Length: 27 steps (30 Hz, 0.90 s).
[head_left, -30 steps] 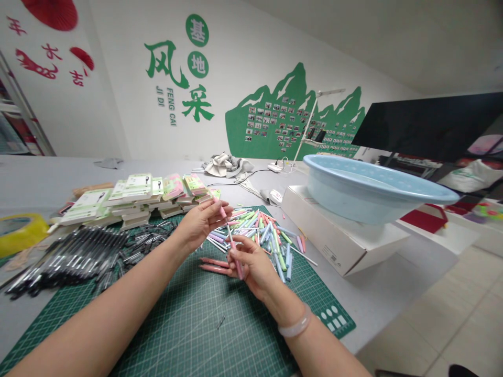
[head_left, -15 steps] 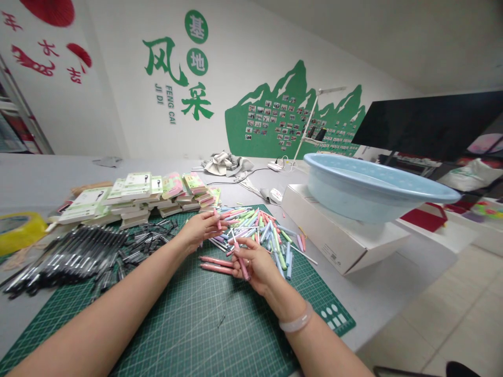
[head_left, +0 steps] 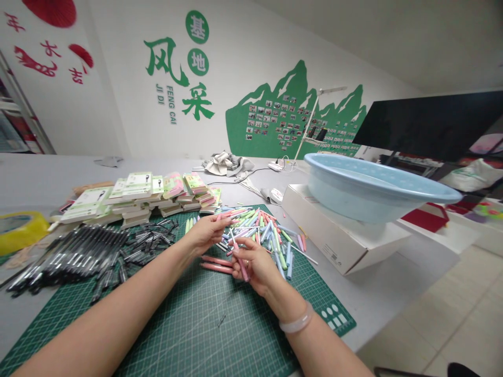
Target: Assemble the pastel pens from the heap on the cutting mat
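My right hand (head_left: 257, 264) is closed around a pink pen barrel (head_left: 242, 268), tilted, with a thin white tip sticking up out of it. My left hand (head_left: 208, 233) hovers just beyond, thumb and fingers pinched on a small pink pen part that the fingers mostly cover. Behind both hands spreads a loose pile of pastel pen parts (head_left: 277, 246) in pink, green, blue and lilac. Two pink pens (head_left: 217, 268) lie side by side on the green cutting mat (head_left: 184, 324), left of my right hand.
Black pens (head_left: 74, 256) lie in a row at the left, with shorter black pieces (head_left: 151, 241) beside them. Stacked small boxes (head_left: 135, 186) stand behind. Yellow tape (head_left: 23, 230) sits far left. At right, a blue basin (head_left: 365, 191) rests on a white box (head_left: 330, 235).
My left hand has shifted slightly right and its pink part, which stood upright, is now mostly hidden by the fingers. My right hand holds the barrel nearly still.
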Each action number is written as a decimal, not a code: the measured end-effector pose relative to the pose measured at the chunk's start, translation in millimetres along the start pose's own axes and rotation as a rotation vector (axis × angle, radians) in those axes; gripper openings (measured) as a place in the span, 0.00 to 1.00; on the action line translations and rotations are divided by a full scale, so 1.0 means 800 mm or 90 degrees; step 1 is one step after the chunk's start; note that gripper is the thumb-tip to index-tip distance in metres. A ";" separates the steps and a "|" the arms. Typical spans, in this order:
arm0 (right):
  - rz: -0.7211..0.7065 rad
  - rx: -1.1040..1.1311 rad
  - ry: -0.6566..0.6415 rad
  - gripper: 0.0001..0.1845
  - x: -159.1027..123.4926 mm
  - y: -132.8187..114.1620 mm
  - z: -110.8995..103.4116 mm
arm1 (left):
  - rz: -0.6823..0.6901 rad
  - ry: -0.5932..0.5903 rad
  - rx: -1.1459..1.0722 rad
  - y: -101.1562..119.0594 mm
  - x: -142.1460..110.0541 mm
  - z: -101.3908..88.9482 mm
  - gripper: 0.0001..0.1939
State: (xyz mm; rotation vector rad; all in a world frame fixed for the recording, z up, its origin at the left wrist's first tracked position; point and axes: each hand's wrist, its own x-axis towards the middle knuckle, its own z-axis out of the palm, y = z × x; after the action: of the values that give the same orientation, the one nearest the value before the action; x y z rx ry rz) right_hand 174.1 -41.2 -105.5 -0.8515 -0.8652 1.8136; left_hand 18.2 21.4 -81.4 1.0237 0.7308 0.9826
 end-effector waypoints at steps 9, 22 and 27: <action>-0.052 -0.058 -0.068 0.14 0.001 0.002 -0.004 | 0.124 0.164 -0.021 0.003 0.013 -0.030 0.15; -0.118 0.015 -0.033 0.16 0.003 -0.004 -0.004 | 0.077 0.013 0.755 -0.016 0.009 -0.016 0.08; -0.110 0.050 0.033 0.18 0.005 -0.010 -0.011 | 0.016 -0.045 0.759 -0.013 0.003 -0.021 0.07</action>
State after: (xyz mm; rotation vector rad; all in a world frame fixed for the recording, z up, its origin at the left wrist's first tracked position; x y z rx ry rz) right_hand 183.1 -33.2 -104.2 -0.7477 -0.8048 1.6567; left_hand 8.4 27.7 -97.4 2.0712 1.2843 0.4547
